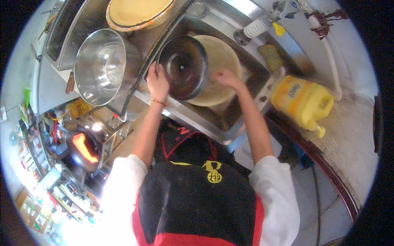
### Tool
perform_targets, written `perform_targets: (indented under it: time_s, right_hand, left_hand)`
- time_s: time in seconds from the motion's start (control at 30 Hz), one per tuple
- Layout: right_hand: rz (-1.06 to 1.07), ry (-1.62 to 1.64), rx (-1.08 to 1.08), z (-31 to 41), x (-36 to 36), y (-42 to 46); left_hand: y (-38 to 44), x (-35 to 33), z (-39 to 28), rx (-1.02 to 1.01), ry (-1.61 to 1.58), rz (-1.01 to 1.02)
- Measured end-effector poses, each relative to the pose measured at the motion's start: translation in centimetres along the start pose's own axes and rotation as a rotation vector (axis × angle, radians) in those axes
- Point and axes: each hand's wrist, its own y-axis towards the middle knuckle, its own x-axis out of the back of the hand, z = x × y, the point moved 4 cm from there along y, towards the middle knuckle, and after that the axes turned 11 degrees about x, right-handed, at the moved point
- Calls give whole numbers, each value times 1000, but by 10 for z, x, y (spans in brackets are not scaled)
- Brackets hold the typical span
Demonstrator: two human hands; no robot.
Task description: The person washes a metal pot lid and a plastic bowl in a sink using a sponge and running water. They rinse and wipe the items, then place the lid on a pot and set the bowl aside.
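My left hand (pixel 158 80) grips the near-left rim of a dark round metal pan or pot (pixel 184 72). The vessel is tilted, its inside facing up, and it overlaps a wide pale basin (pixel 226 49) in the stainless-steel sink (pixel 215 123). Over the basin's right part hovers my right hand (pixel 227 78), its fingers curled and blurred. Whether those fingers hold anything small, or touch the basin's contents, cannot be made out. The dark vessel hides the left side of the basin.
Left of the sink stand a shiny steel bowl (pixel 101 67) and a round tan-topped container (pixel 140 12). A yellow detergent jug (pixel 300 101) lies on the right ledge, near a sponge (pixel 270 57). A faucet with a white-wrapped spout (pixel 258 27) reaches over the sink's back corner.
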Motion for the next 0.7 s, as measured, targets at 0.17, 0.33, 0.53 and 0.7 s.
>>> perform_targets:
  time_s: [0.17, 0.33, 0.53, 0.7]
  right_hand:
    - [-1489, 109, 314, 95, 125, -130]
    - [-1367, -477, 172, 222, 174, -167]
    - [-1258, -570, 65, 239, 174, -164]
    - [-1147, -675, 300, 231, 180, -177]
  left_hand:
    - [10, -23, 25, 205, -223, 151]
    - [1, -41, 19, 376, -422, 322]
    - [-4, -42, 12, 420, -500, 507]
    - [-13, -35, 7, 542, -585, 559]
